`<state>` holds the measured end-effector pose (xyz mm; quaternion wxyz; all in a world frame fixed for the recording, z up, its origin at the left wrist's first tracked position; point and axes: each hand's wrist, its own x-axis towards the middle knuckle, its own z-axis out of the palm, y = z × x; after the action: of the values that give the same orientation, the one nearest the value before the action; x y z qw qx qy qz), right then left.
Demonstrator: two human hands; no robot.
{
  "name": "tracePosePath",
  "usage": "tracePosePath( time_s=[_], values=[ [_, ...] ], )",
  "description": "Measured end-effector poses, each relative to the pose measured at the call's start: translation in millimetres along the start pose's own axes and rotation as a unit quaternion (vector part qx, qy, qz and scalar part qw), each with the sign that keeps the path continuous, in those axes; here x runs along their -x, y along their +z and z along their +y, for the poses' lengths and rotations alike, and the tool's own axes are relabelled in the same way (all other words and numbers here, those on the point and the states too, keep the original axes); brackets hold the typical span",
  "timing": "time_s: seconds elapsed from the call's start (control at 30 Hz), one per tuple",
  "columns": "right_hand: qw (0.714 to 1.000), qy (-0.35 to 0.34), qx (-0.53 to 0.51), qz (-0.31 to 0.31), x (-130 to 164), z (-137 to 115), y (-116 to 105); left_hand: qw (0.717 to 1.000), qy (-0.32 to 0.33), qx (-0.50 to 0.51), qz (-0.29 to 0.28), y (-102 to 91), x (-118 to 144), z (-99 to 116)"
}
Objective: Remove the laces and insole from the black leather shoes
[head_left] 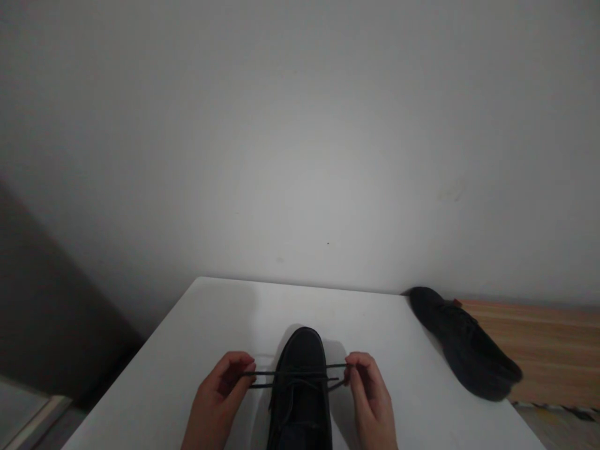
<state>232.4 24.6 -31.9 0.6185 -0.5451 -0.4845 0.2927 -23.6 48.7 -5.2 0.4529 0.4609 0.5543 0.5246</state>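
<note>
A black shoe stands on the white table with its toe pointing away from me, its near end cut off by the bottom of the view. Dark shoelaces stretch sideways across its upper between my two hands. On the shoe's left, my left hand pinches lace strands between thumb and fingers. My right hand does the same on the other side, its fingertips closed on lace strands. A short lace end sticks out to the right of the shoe. How the strands cross over the shoe is hard to make out.
The white table meets a pale wall at its back edge. Another black shoe lies at the table's right edge. Beyond that is a wood-grain surface. A dark area fills the far left.
</note>
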Motion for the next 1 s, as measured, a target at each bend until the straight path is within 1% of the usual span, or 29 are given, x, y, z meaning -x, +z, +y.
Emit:
tracePosePath(
  time_s=[0.1,0.17,0.3,0.37,0.47,0.6,0.63,0.73,0.87,1.0],
  values=[
    [1.000,0.021,-0.004,-0.003,-7.0,-1.4,-8.6,0.995,-0.047,0.077,-0.051,3.5,4.6,6.4],
    [0.999,0.027,-0.010,-0.017,-9.1,-3.5,-11.3,0.988,-0.067,0.115,-0.078,5.0,7.3,8.2],
    [0.992,0.071,-0.063,-0.077,-5.2,-3.3,-7.0,0.978,-0.087,0.152,-0.113,4.9,8.1,9.2],
    [0.986,0.087,-0.080,-0.115,-2.4,-0.3,-3.4,0.974,-0.086,0.172,-0.116,3.3,7.4,10.4],
    [0.983,0.086,-0.055,-0.152,-1.4,4.7,-0.4,0.969,-0.085,0.201,-0.113,0.2,7.0,13.0],
    [0.983,0.119,-0.036,-0.133,-3.1,8.9,0.2,0.969,-0.090,0.201,-0.110,-2.0,7.5,14.5],
    [0.982,0.129,-0.046,-0.130,-3.1,9.8,0.6,0.970,-0.088,0.196,-0.109,-1.9,7.3,14.2],
    [0.972,0.153,-0.102,-0.148,-1.8,13.3,3.0,0.974,-0.076,0.185,-0.105,-1.1,6.4,10.6],
    [0.955,0.184,-0.181,-0.147,-1.7,14.2,5.2,0.971,-0.076,0.200,-0.105,-2.1,5.7,0.5],
    [0.953,0.186,-0.196,-0.139,-5.6,6.1,1.5,0.968,-0.098,0.208,-0.097,-3.0,5.8,-4.7]
  ],
)
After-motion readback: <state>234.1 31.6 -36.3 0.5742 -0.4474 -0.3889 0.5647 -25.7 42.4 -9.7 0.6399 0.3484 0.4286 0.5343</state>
